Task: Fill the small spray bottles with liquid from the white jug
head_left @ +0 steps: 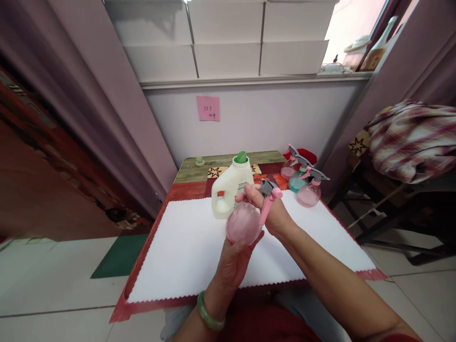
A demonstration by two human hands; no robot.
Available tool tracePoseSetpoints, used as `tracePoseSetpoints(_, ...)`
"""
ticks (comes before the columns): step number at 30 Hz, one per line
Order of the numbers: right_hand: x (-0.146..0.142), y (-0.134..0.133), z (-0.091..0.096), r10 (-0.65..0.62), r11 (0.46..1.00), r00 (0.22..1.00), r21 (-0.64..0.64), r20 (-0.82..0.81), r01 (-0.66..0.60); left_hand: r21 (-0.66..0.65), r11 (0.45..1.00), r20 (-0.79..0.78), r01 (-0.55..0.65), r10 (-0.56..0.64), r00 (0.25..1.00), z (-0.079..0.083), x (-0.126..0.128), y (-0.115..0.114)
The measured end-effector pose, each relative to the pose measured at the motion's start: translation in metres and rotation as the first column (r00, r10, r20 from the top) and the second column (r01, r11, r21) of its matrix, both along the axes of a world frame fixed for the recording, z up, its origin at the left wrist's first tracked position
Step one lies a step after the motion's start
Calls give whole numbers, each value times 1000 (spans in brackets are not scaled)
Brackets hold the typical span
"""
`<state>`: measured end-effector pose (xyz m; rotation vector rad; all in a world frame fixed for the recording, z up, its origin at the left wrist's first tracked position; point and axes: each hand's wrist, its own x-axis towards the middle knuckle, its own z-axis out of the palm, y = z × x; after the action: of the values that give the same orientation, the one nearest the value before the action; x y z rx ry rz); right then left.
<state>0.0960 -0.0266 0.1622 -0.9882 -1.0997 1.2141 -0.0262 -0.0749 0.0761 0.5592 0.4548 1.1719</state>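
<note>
My left hand (233, 263), with a green bangle on its wrist, is wrapped round the rounded base of a pink translucent spray bottle (244, 224) held above the table. At its top, my right hand (272, 216) grips the grey and pink spray head (270, 199), its fingers closed near the neck. The neck is mostly hidden, so I cannot tell whether the head is fully joined to the bottle. Just behind my hands stands a large cream jug (223, 190) with a side handle; a green piece (241, 156) sits in its mouth.
Several spray bottles, including a pink one (309, 194) and a teal one (297, 180), stand at the table's back right. A small green cap (200, 162) lies at the back left. White scalloped cloth (178, 256) covers the tabletop. A plaid cloth (413, 140) hangs at right.
</note>
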Motion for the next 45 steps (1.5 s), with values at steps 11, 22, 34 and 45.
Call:
tracePoseSetpoints(11,13,10,21,175,967,979,169,103,-191,-164,968,97,189,-175,980,-5,-5,12)
tracePoseSetpoints(22,38,30,46,76,974,994,219,-80,-57,-254,957,90,144,-124,988,-26,-14,16)
tracePoseSetpoints(34,52,32,36,-28,959,982,271,-187,79,-325,940,55,101,-88,995,-27,-14,21)
tracePoseSetpoints(45,92,49,20,-222,930,790,118,-572,347,-294,956,0,-1,1,1000,-20,-22,20)
